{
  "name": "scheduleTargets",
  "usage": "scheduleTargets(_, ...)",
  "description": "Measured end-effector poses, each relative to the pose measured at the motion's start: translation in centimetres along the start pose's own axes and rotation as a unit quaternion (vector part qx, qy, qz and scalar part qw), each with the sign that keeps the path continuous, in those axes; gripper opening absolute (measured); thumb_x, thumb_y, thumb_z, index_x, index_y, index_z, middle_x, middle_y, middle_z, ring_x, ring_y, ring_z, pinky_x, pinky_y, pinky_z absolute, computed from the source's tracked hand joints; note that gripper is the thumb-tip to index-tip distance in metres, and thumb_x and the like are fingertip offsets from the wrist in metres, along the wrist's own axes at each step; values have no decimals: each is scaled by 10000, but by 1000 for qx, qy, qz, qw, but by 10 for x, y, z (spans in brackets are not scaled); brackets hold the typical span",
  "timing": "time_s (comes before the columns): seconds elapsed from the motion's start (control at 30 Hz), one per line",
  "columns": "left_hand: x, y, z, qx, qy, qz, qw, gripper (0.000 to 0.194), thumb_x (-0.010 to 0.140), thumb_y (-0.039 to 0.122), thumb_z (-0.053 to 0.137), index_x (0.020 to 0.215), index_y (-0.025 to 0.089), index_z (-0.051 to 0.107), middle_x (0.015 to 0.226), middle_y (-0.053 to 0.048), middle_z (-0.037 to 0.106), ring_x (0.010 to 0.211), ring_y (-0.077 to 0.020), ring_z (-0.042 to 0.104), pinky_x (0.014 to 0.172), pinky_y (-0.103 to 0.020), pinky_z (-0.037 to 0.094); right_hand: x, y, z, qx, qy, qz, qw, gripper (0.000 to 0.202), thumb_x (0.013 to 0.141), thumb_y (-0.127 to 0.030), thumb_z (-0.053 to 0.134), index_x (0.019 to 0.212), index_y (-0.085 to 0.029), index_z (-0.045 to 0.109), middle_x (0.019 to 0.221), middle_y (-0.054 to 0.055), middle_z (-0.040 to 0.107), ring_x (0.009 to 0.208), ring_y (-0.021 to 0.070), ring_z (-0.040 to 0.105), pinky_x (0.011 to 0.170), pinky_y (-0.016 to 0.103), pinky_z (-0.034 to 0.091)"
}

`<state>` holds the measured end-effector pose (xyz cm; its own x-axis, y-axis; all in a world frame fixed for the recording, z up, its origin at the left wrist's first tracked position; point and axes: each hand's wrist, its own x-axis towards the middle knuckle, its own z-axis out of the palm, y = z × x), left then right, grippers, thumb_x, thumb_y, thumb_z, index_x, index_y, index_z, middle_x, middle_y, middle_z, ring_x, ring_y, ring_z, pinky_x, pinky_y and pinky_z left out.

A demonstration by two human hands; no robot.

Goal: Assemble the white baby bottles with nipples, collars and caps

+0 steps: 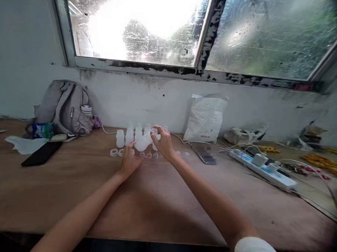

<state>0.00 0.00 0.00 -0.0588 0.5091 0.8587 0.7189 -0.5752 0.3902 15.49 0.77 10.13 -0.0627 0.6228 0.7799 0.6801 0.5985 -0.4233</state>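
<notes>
A frosted white plastic bottle (142,142) lies tilted between my hands, its narrower end toward the upper right. My left hand (129,162) has its fingertips against the lower left end of this bottle. At the other end, the curled thumb and fingers of my right hand (164,141) close on it; a small clear part between them is too faint to name. Behind stands a row of similar translucent bottles (130,134), with a shorter white one (120,138) at its left. White rings (114,152) and clear rings (155,155) lie in front, partly hidden by my left hand.
A grey backpack (65,108) and black phone (42,154) are on the left of the brown table (158,201). A white plastic bag (205,118) leans on the wall. Another phone (206,155) and a power strip (263,169) with cables lie on the right.
</notes>
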Motion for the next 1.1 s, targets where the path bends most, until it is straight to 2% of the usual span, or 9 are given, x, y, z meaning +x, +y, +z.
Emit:
scheduleTargets(0.13, -7, 0, -5, -20, -123, 61, 990, 549, 696, 412, 607, 1138, 159, 401, 1039, -122, 559, 933, -246, 553, 772, -381, 459, -28, 16, -10, 35, -23, 96, 994, 256, 750, -326, 426, 881, -158, 568, 757, 39, 593, 579, 133, 510, 583, 237, 382)
scheduleTargets(0.23, -8, 7, -13, -31, -194, 142, 970, 445, 717, 358, 584, 1108, 188, 457, 1040, -94, 581, 933, -233, 564, 800, -370, 455, -49, 33, -17, 42, -90, 135, 986, 219, 733, -348, 461, 655, -169, 561, 648, 37, 595, 613, 152, 530, 563, 224, 370)
scheduleTargets(0.4, -12, 33, -20, -90, -202, 176, 959, 428, 724, 306, 563, 1121, 196, 446, 1084, -93, 546, 994, -213, 542, 849, -339, 445, -75, 55, -14, 86, -172, 310, 931, 444, 790, -430, 345, 439, -181, 456, 329, 12, 446, 306, 111, 383, 345, 223, 268)
scheduleTargets(0.5, -17, 49, -17, -141, -143, 66, 977, 338, 719, 321, 581, 1014, 202, 468, 1016, -74, 555, 963, -204, 550, 822, -331, 455, -81, 55, -5, 87, -158, 316, 931, 404, 790, -356, 327, 438, -187, 433, 302, -11, 400, 282, 105, 354, 328, 221, 247)
scheduleTargets(0.6, -18, 56, -12, -193, -113, -115, 968, 215, 739, 361, 556, 869, 203, 489, 806, -27, 576, 683, -151, 588, 619, -268, 489, -80, 51, 0, 70, -116, 296, 946, 389, 784, -294, 311, 420, -189, 400, 342, -6, 399, 341, 110, 385, 368, 222, 250)
scheduleTargets(0.7, -14, 54, -10, -277, -153, -268, 910, 239, 751, 430, 512, 822, 204, 480, 538, 43, 479, 341, -78, 422, 299, -172, 318, -81, 43, -2, 35, -71, 251, 965, 386, 786, -271, 320, 414, -189, 384, 409, 18, 439, 420, 121, 404, 428, 238, 240)
scheduleTargets(0.77, -10, 51, -10, -334, -171, -332, 865, 259, 744, 454, 504, 812, 205, 479, 443, 72, 397, 268, -62, 320, 235, -151, 191, -83, 38, -6, 12, -50, 211, 976, 377, 797, -274, 323, 438, -187, 397, 455, 30, 470, 454, 127, 408, 462, 249, 232)
scheduleTargets(0.9, -3, 43, -13, -404, -186, -366, 818, 277, 758, 472, 454, 767, 196, 482, 416, 67, 385, 250, -55, 283, 224, -144, 122, -89, 31, -10, -37, -32, 103, 993, 343, 813, -263, 320, 503, -183, 443, 462, 24, 474, 447, 123, 407, 485, 253, 218)
scheduleTargets(1.1, 3, 41, -19, -419, -200, -371, 804, 273, 747, 461, 469, 745, 188, 475, 450, 54, 414, 247, -49, 295, 230, -147, 99, -90, 30, -12, -90, 9, -51, 995, 342, 820, -222, 288, 510, -181, 426, 434, 11, 445, 409, 112, 388, 473, 256, 211)
